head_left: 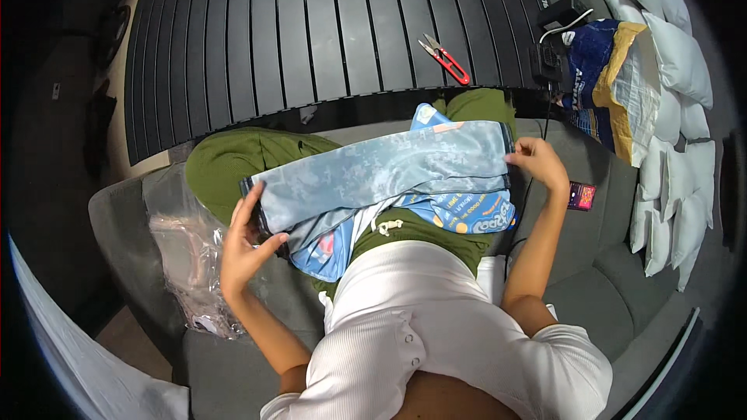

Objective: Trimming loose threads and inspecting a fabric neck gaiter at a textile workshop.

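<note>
A long grey-blue patterned cloth [373,167] with dark strips at its two ends lies across my lap. Its lower edge shows another folded layer. My left hand [243,247] touches the cloth's left end, with thumb and fingers spread apart along the dark strip. At the opposite end, my right hand [541,163] pinches the edge between thumb and fingers. Under the cloth lies a brighter blue printed fabric [459,212], showing below it on both sides and as a small piece above it. Whether the two fabrics are joined, I cannot tell.
Ahead stands a black slatted table [327,23] with red-handled thread snips [445,60] near its close edge. Clear plastic packaging [194,264] lies on the grey sofa [226,373] at left. At right are a blue-yellow bag [607,85], white pillow-like packets [677,163] and a cable [531,187].
</note>
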Tool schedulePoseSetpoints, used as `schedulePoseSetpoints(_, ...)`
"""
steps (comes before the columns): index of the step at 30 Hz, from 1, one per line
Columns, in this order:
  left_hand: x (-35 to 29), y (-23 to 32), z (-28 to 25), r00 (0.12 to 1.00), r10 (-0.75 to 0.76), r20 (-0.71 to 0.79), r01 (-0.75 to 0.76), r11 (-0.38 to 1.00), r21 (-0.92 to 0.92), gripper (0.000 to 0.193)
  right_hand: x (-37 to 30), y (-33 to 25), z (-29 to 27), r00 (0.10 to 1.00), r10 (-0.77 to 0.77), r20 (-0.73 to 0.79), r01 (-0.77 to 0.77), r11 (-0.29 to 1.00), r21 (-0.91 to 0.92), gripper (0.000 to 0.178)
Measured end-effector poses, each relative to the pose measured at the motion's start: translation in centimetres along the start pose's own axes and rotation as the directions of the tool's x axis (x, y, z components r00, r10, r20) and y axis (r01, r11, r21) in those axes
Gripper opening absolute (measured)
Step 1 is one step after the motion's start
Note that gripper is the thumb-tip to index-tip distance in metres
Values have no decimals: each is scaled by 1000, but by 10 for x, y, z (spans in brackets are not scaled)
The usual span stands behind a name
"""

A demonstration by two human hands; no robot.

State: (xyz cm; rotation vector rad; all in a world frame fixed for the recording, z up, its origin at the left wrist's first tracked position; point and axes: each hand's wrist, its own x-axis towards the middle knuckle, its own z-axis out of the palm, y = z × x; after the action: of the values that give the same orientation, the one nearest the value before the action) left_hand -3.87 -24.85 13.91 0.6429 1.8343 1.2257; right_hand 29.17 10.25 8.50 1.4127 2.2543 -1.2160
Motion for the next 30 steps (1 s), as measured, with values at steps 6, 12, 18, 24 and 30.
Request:
schedulePoseSetpoints(6,5,-2,-11,949,-14,-314,-40,985,-168,57,1,-6,-13,962,38,-271,135,794,592,19)
schedulePoseSetpoints(12,26,20,-5,902,-86,-424,8,983,-183,44,43,24,-9,952,61,-301,303,-22,953,24)
schedulePoseSetpoints(18,61,27,-14,841,63,-537,-150,981,-120,31,65,-6,-10,977,88,-193,196,-31,980,31)
schedulePoseSetpoints(24,165,50,-48,893,151,-423,-240,957,-165,24,126,-64,-86,949,-120,-293,298,29,954,24)
schedulePoseSetpoints(30,209,83,-62,832,295,-470,-424,884,-196,28,147,-112,-133,830,-88,-550,556,65,829,15)
